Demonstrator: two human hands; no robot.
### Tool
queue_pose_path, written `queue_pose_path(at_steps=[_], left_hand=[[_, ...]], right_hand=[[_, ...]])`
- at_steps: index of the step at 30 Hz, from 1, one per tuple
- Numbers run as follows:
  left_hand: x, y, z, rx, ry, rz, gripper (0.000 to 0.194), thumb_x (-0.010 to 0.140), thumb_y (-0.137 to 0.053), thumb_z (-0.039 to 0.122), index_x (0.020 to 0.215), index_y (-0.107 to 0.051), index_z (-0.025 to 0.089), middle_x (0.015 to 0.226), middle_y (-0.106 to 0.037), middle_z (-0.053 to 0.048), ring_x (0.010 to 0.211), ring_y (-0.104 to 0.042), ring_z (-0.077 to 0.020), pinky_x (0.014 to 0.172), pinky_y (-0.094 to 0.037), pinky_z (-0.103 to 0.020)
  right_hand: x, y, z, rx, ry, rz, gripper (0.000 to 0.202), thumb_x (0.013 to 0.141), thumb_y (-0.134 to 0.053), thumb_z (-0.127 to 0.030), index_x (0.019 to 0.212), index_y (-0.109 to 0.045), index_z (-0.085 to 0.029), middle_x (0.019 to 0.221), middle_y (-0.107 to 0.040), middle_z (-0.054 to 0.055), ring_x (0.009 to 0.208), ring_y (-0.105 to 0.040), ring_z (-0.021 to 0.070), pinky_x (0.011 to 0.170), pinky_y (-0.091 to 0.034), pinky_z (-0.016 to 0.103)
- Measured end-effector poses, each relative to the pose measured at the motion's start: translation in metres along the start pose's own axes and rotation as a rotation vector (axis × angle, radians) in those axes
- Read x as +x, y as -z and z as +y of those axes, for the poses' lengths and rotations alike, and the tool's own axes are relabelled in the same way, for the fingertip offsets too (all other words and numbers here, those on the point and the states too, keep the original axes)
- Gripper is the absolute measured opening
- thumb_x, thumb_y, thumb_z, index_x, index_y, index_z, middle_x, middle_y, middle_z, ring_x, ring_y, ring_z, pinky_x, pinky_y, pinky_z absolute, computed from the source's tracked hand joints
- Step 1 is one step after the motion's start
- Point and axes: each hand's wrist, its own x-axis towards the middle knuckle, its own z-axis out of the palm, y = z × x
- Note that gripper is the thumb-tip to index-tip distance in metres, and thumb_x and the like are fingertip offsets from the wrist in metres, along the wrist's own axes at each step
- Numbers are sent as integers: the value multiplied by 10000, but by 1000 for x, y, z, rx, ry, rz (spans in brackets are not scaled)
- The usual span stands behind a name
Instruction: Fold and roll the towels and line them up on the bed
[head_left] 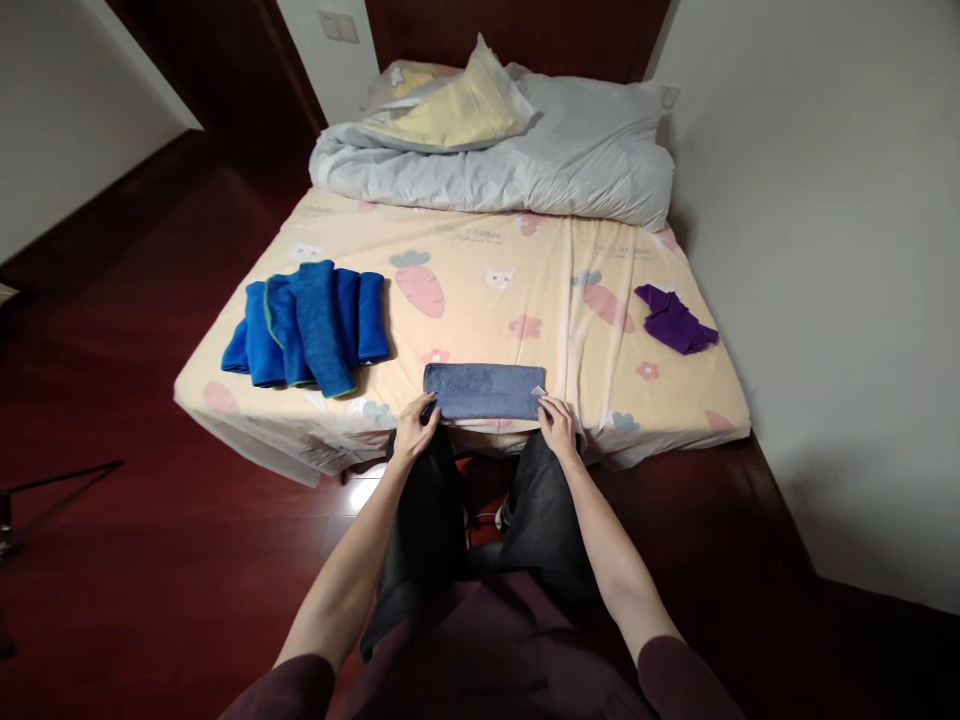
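- Left hand [415,428] is resting at the near-left corner of the grey-blue towel [484,391], fingers curling onto the towel edge; whether it's pinching the fabric or just pressing on it, can't tell at this size.
- Right hand [557,424] is sitting at the near-right corner of the same towel, fingers held together on the edge; a small white tag is showing just beside them. Actual grip is too small to resolve.
- Towel is lying folded into a long narrow strip, lengthwise along the near edge of the bed [480,260], between the two hands.
- Stack of blue towels [311,325] is lying on the left part of the bed, fanned and overlapping; the lower ones are mostly hidden, so the count is unclear. Green trim is showing on some edges.
- Purple cloth [675,320] is lying crumpled near the bed's right edge, well apart from the hands.
- Grey duvet [525,160] is bunching at the far end, with a yellow pillow [457,105] on top, partly tucked under.
- Person's legs are blocking the bed's near side below the towel; the floor between them is hard to make out.
- Sleeves are getting cut off at the bottom edge.
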Motion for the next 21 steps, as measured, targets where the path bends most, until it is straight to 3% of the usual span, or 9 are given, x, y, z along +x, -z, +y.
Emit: queue_pose_path(at_steps=[3,5,11,16,21], left_hand=[[1,2,0,26,-22,-44,511,853,-756,434,1301,-665,205,1406,-673,-146,1378,-593,-334,1216,-429,-539],[2,2,-1,40,-16,-71,579,798,-780,356,1342,-640,218,1438,-649,-145,1394,-573,-345,1221,-414,-556],[0,3,-7,-8,1,-73,594,742,-576,128,1322,-662,227,1435,-649,-117,1412,-549,-318,1224,-411,-565],[-2,3,-5,-49,-28,-32,643,710,-469,53,1297,-680,206,1387,-663,-120,1379,-564,-292,1185,-465,-524],[-2,4,-5,-27,8,5,584,752,-461,57,1279,-674,192,1269,-678,-135,1271,-604,-299,1158,-469,-520]], right_hand=[[0,4,-2,-14,3,-64,389,955,-666,-389,1301,-735,-225,1345,-707,112,1261,-618,292,1136,-488,480],[0,5,-2,-24,2,-102,481,894,-721,-362,1356,-702,-226,1393,-678,114,1292,-597,306,1153,-475,500],[1,5,0,30,-33,-104,510,849,-580,-148,1337,-704,-226,1396,-666,105,1317,-587,283,1182,-465,497],[1,5,-1,48,-35,-34,431,827,-549,-116,1203,-740,-205,1444,-617,129,1375,-551,273,1197,-449,483],[1,8,-3,63,-17,-10,394,867,-545,-147,1216,-714,-213,1367,-690,101,1293,-587,274,1153,-460,486]])
